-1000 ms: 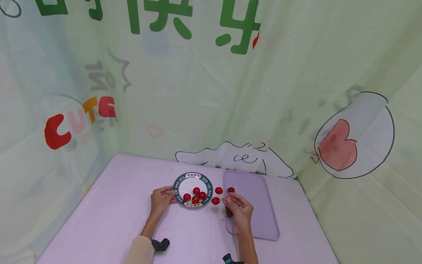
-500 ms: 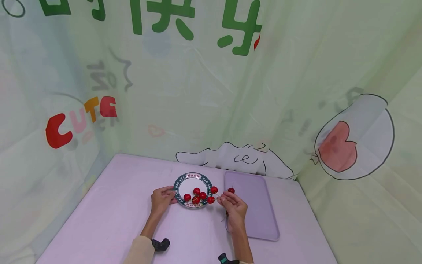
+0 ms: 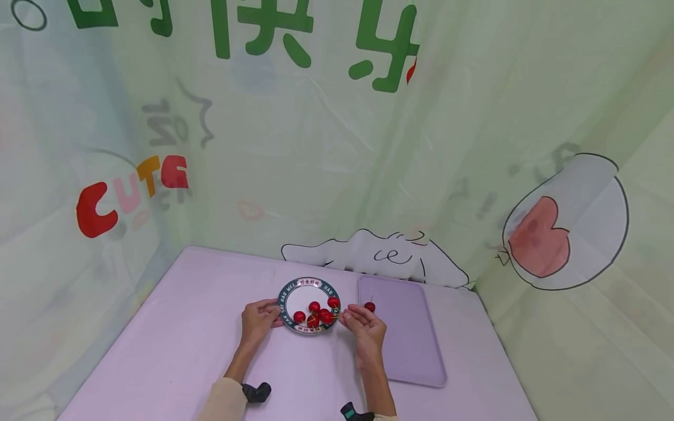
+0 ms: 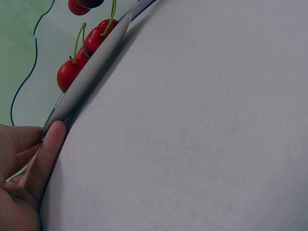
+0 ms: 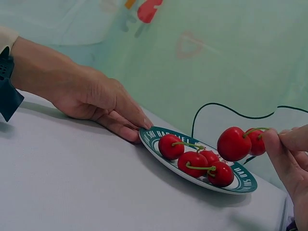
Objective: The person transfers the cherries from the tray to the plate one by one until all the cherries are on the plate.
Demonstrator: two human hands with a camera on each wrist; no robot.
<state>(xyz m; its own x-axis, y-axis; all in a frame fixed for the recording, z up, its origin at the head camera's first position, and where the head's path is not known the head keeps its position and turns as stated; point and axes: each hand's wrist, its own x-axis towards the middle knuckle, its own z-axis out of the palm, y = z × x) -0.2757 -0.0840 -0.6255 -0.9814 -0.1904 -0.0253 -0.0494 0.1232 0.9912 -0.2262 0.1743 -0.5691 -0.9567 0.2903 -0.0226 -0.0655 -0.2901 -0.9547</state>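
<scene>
**Cherries held by the stem over the plate's right edge**

Cherries, two on pale green stems, hang from the right hand, whose thumb and fingertips pinch the stem ends. Gripping by the stems keeps the fingers off the fruit and lets it dangle free, just above the right rim of the plate. In the right wrist view the nearer fruit is clear of the plate surface, not resting on it; the second sits partly behind the first.

Left hand lies flat on the lilac table cover, fingers mostly straight, fingertips pressed against the plate's left rim. Likely a bracing hold: the plate is shallow and light-looking, and a steadying touch on the far side from the incoming fruit would keep it from sliding.

On the plate: four loose cherries grouped toward the near-right part, stems lying across one another. White centre, dark green lettered border.

Off the plate: a single cherry lies on the left edge of the lilac tray, just right of the plate and behind the right hand. Printed green backdrop behind. Dark wrist straps show at both forearms.
</scene>
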